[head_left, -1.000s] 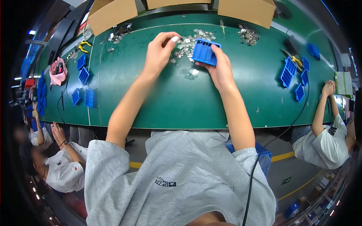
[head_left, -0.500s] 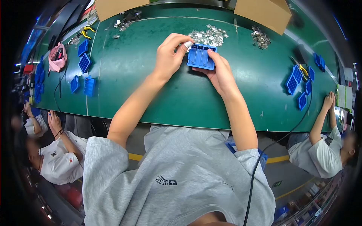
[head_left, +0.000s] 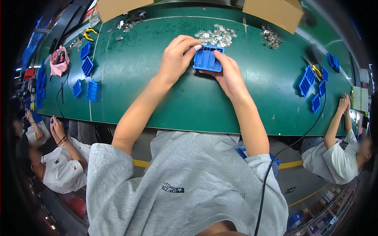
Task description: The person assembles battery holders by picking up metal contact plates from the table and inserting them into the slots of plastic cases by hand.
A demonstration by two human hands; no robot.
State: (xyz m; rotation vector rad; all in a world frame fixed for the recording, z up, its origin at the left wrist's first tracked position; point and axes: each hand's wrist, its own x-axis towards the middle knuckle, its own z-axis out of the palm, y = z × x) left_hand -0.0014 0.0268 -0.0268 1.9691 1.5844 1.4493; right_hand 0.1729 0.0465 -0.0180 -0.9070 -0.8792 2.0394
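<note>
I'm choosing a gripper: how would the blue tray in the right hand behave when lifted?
The blue tray is probably stiff: its edges look straight in the right hand. It's likely light, being mostly open slots. Its boxy shape makes rolling unlikely.

Single cam, worn on head, above near edge of table (head_left: 149,102), facing fwd + down. Lens v. wide: outer field bent, corners dark. Shirt (head_left: 189,181) closest to cam, near side. L hand (head_left: 175,59) + R hand (head_left: 230,74) farther out, approx. mid-field. Far limit: boxes (head_left: 275,15), cut off. L/R margins: co-workers (head_left: 334,159).
</note>
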